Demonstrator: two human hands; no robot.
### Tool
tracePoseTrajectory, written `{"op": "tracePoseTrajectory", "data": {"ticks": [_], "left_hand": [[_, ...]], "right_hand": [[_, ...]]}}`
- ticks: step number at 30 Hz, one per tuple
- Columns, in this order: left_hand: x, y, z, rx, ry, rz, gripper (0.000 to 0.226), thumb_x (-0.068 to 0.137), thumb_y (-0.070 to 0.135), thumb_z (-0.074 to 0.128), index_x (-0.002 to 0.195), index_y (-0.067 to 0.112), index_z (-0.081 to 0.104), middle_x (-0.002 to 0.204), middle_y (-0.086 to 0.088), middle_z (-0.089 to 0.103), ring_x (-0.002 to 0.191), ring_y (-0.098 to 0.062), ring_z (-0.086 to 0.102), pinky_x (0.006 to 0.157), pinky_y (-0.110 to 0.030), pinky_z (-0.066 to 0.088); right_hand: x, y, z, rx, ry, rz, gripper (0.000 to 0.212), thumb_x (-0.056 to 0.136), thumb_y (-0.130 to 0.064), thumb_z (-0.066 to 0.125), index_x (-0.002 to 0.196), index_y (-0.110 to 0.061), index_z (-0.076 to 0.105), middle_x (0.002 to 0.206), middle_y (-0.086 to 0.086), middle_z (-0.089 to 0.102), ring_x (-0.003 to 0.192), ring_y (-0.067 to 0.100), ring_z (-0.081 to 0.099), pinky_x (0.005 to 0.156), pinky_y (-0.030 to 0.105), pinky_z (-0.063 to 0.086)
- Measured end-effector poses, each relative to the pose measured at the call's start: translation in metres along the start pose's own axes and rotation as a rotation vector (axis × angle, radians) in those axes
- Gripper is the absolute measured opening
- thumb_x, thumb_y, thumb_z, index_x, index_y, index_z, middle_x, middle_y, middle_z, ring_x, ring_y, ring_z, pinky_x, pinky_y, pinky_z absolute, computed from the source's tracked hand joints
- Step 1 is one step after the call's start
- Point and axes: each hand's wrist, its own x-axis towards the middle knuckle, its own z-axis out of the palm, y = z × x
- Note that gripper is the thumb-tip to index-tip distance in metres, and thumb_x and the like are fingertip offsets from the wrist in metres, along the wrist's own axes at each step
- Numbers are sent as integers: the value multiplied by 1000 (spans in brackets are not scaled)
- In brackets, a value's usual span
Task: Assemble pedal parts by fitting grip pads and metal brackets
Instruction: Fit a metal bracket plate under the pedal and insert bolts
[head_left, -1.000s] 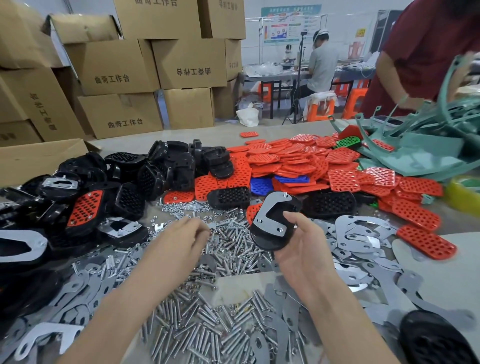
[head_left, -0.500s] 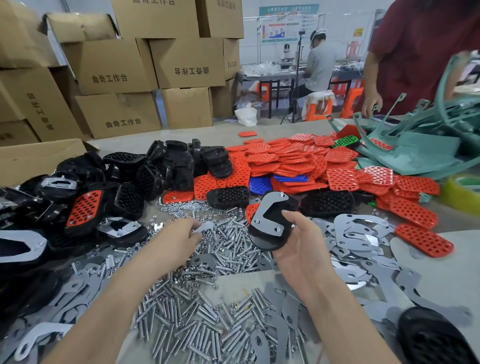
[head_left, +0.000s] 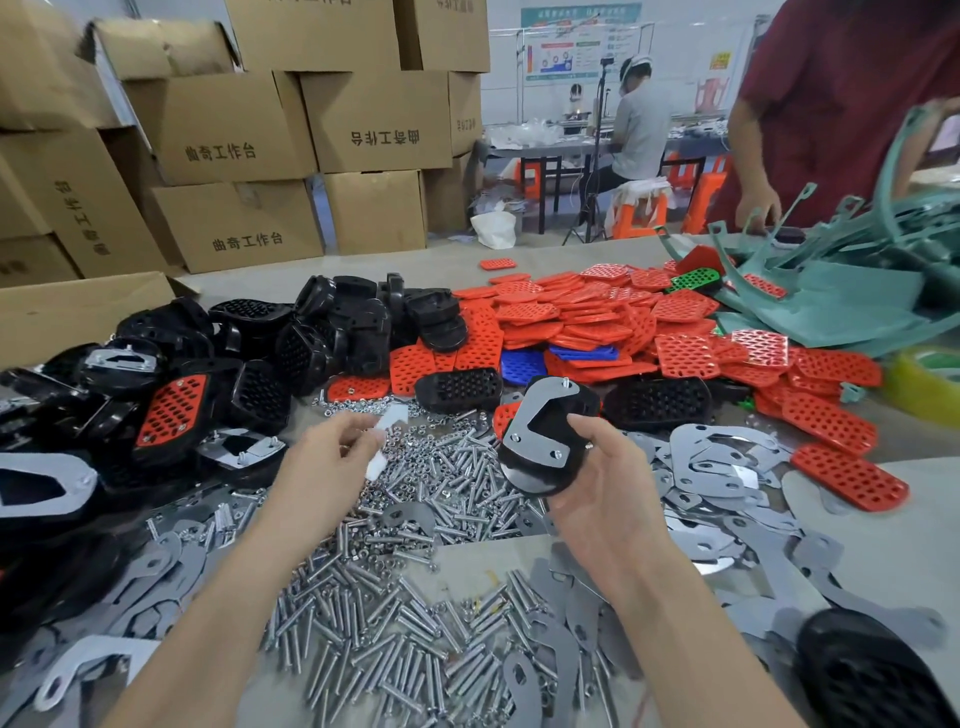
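Lifted off the bolts (head_left: 395, 597) since the earlier frame, the left hand (head_left: 332, 457) is now pinched on one bracket (head_left: 384, 436). One black pedal (head_left: 545, 441), bracket side up, is clamped in the right hand (head_left: 602, 499) above the desk (head_left: 883, 551). Red pads (head_left: 597, 322), too many to count, are heaped behind; closed boxes (head_left: 228, 130) are stacked beyond.

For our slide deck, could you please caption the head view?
Right hand holds a black pedal with bracket fitted; left hand lifts another metal bracket above the bolts.
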Motion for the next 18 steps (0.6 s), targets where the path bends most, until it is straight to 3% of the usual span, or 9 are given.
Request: {"op": "tracePoseTrajectory", "data": {"ticks": [2, 3, 6, 8, 12, 14, 18], "left_hand": [[0, 4, 4, 174, 57, 37, 39, 103, 34, 53, 138, 18, 56, 128, -3, 59, 114, -18, 58, 99, -38, 47], [-3, 10, 9, 186, 42, 90, 40, 103, 36, 52, 139, 19, 55, 129, 0, 58, 116, -16, 56, 103, -38, 46], [-22, 32, 35, 222, -198, 308, 39, 100, 44, 51, 137, 31, 53, 122, 18, 56, 109, 1, 51, 104, -27, 44], [-36, 48, 56, 262, -339, 429, 44, 99, 51, 47, 139, 34, 51, 129, 18, 53, 112, 4, 44, 106, -26, 39], [-56, 73, 87, 474, -460, 606, 63, 91, 67, 33, 138, 29, 50, 129, 3, 51, 124, -17, 40, 109, -39, 36], [-56, 77, 93, 582, -439, 602, 58, 93, 66, 40, 135, 27, 50, 128, -1, 51, 123, -22, 38, 105, -40, 36], [-48, 73, 81, 491, -473, 510, 46, 99, 52, 51, 137, 26, 54, 126, 0, 56, 121, -19, 46, 100, -34, 37]], "right_hand": [[-1, -5, -2, 27, -7, -47, 33, 101, -15, 45, 123, -5, 68, 107, 13, 77, 87, 25, 75, 79, 38, 60], [-1, -9, -3, 45, -9, -83, 32, 102, -17, 46, 119, -7, 70, 106, 12, 77, 87, 24, 76, 82, 39, 59], [-3, -22, -9, 97, 2, -200, 32, 104, -20, 46, 109, -10, 76, 107, 9, 77, 91, 22, 76, 89, 39, 59], [-5, -31, -14, 134, 5, -259, 39, 105, -22, 45, 97, -13, 82, 102, 7, 78, 88, 21, 76, 80, 35, 63], [-9, -40, -19, 172, 38, -315, 30, 105, -24, 47, 109, -12, 74, 104, 7, 76, 93, 23, 74, 76, 35, 63], [-8, -40, -19, 185, 53, -311, 28, 104, -24, 47, 111, -12, 72, 104, 7, 76, 91, 23, 75, 75, 35, 64], [-6, -35, -18, 188, 56, -260, 30, 105, -23, 46, 111, -11, 72, 101, 7, 79, 86, 20, 77, 67, 32, 63]]}}
